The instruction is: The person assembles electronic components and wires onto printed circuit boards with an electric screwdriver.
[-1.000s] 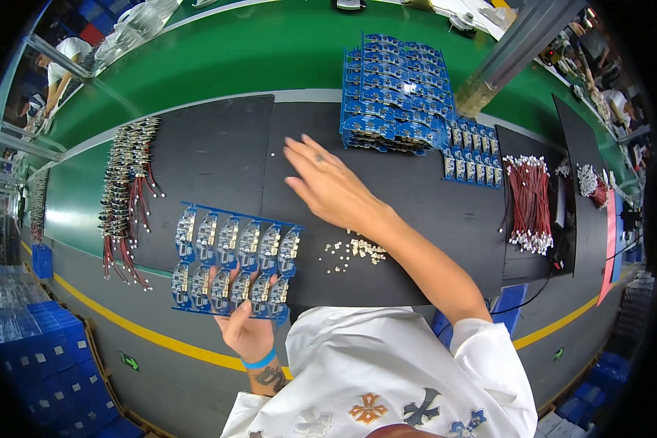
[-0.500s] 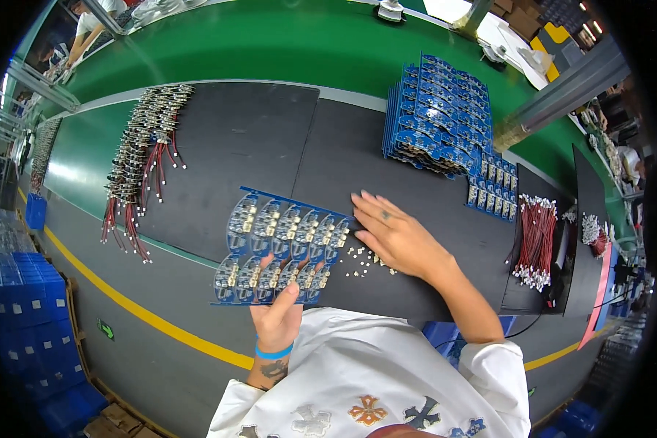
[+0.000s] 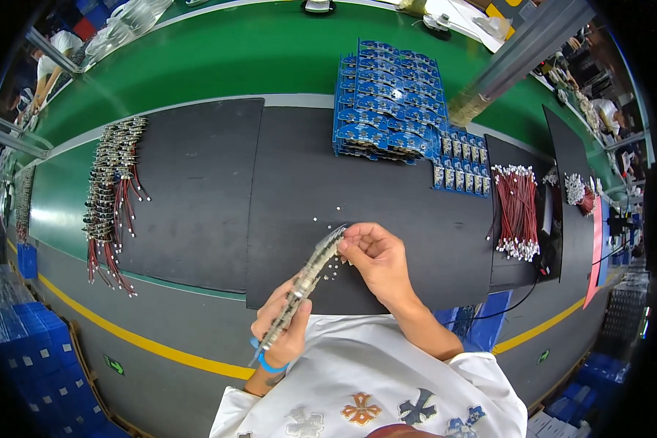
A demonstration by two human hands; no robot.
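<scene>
A blue circuit board panel (image 3: 303, 286) is tilted up nearly edge-on above the black mat, its rows of pale components facing sideways. My left hand (image 3: 286, 337), with a blue band at the wrist, is closed around its near part. At the panel's far upper end, my right hand (image 3: 378, 261) pinches the edge between thumb and fingers. Small white pieces (image 3: 331, 276) lie scattered on the mat just below the right hand, and a few more (image 3: 315, 219) lie farther off.
Stacked blue board panels (image 3: 390, 98) stand at the back, with a smaller panel (image 3: 461, 164) beside them. Red wire bundles with white connectors (image 3: 516, 212) lie right. A row of boards with red leads (image 3: 113, 182) occupies the left. A metal post (image 3: 518, 62) rises behind.
The panel has turned from lying face-up to standing almost edge-on. My right hand has left the mat beside the white pieces and taken hold of the panel's far end. The view has shifted.
</scene>
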